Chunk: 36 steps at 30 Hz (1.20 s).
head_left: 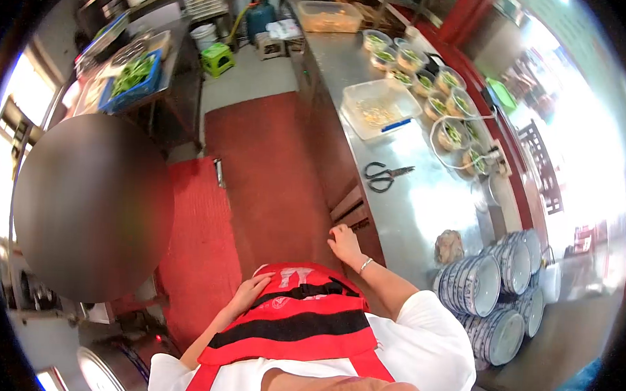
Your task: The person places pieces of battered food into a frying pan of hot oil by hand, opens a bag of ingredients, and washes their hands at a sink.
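My left hand (253, 291) lies against the side of the red and black apron (289, 334), its fingers stretched out and nothing visible in them. Just off the front edge of the steel counter (388, 234) is my right hand (344, 243), with a bracelet at the wrist. Its fingers are loosely bent and apart, and I see nothing in them. Dark-handled scissors (385, 176) rest on the counter ahead of it. Beyond them stands a clear plastic tub (361, 122) with small bits inside and a blue pen-like object (396, 125) across its corner.
Lidded-looking clear cups with green food (439, 105) crowd the counter's far side. Stacked patterned bowls (470, 286) stand near me on the right, beside a crumpled bag (449, 247). Red mats (266, 158) cover the floor. A blurred round area hides the left; a green stool (217, 60) stands beyond.
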### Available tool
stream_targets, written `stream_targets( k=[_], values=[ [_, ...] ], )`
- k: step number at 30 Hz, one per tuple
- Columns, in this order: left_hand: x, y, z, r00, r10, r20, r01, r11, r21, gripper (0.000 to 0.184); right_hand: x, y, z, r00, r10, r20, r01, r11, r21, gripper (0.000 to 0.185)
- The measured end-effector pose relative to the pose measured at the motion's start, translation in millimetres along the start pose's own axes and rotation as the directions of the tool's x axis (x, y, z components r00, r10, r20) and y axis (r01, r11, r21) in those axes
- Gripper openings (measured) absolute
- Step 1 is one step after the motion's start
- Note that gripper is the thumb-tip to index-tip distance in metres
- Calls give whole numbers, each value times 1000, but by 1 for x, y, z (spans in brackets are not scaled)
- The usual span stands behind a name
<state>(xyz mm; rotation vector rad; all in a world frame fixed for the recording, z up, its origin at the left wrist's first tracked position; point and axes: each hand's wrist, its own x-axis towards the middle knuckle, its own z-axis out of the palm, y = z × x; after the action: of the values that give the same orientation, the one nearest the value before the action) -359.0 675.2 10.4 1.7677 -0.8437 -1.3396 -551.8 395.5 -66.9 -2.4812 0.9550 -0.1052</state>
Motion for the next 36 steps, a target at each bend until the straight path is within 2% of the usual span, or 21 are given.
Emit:
stream_targets(
  k=[1, 4, 6, 9, 12, 13, 16, 17, 18, 20, 22, 23, 25, 28, 30, 31, 32, 33, 34, 35, 36],
  values=[
    [10, 3, -3, 1000, 2, 28, -2, 1000, 19, 40, 8, 2, -8, 992, -41, -123, 38, 999, -27, 28],
    [40, 8, -13, 994, -14, 111, 1, 994, 111, 41, 31, 12, -29, 947, 3, -322, -13, 1000, -28, 29],
    [70, 20, -18, 981, 76, 178, -77, 997, -4, 41, 48, 22, -47, 945, 91, -315, -92, 996, 12, 30],
    [111, 26, -33, 958, 100, 268, -106, 994, 9, 43, 53, 25, -42, 915, 149, -375, -131, 989, 73, 29],
    [143, 80, -54, 931, 131, 342, -185, 974, 130, 43, 44, 20, -32, 921, 197, -336, -159, 978, 137, 28],
    [161, 91, -55, 932, 92, 350, -118, 992, 54, 43, 42, 23, -36, 921, 248, -299, -196, 961, 193, 27],
    [208, 105, -65, 934, 67, 352, -104, 991, 87, 41, 33, 22, -24, 892, 368, -261, -300, 916, 268, 25],
    [237, 82, -66, 926, 93, 365, -88, 996, -30, 39, 27, 18, -22, 896, 413, -163, -357, 889, 288, 26],
    [249, 94, -68, 910, 80, 408, -82, 997, -13, 39, 19, 14, -22, 885, 462, -64, -422, 852, 310, 27],
    [284, 138, -67, 876, 223, 428, -340, 914, 221, 37, 9, 15, -11, 852, 524, -16, -493, 811, 313, 28],
    [323, 151, -60, 843, 177, 508, -328, 917, 225, 38, 0, 16, -8, 814, 526, 246, -581, 737, 345, 28],
    [338, 157, -53, 831, 137, 539, -299, 927, 227, 38, -9, 13, 0, 789, 571, 226, -612, 703, 362, 28],
    [355, 173, -36, 771, 147, 619, -387, 881, 272, 38, -31, 8, 23, 728, 680, 90, -648, 638, 417, 30],
    [388, 160, -11, 640, 117, 759, -492, 821, 288, 38, -59, -31, 13, 627, 772, 104, -709, 510, 487, 32],
    [393, 149, 10, 565, 6, 825, -497, 801, 335, 38, -96, -30, 101, 421, 869, 260, -877, 317, 361, 38],
    [385, 152, 19, 522, -81, 849, -494, 782, 379, 40, -116, -36, 138, 441, 834, 332, -869, 303, 392, 38],
    [383, 141, 28, 450, -61, 891, -564, 754, 336, 41, -133, -47, 164, 470, 787, 400, -856, 296, 424, 38],
    [370, 143, 38, 393, -121, 911, -565, 750, 344, 41, -147, -69, 176, 432, 814, 388, -864, 251, 436, 38],
    [355, 143, 49, 338, -169, 926, -568, 748, 344, 40, -161, -88, 183, 309, 699, 645, -728, -263, 633, 35],
    [348, 134, 57, 298, -183, 937, -589, 737, 332, 40, -167, -107, 188, 334, 457, 824, -397, -725, 563, 32],
    [340, 122, 66, 223, -211, 952, -575, 760, 303, 40, -168, -119, 189, 331, 474, 816, -353, -740, 573, 32]
  ],
)
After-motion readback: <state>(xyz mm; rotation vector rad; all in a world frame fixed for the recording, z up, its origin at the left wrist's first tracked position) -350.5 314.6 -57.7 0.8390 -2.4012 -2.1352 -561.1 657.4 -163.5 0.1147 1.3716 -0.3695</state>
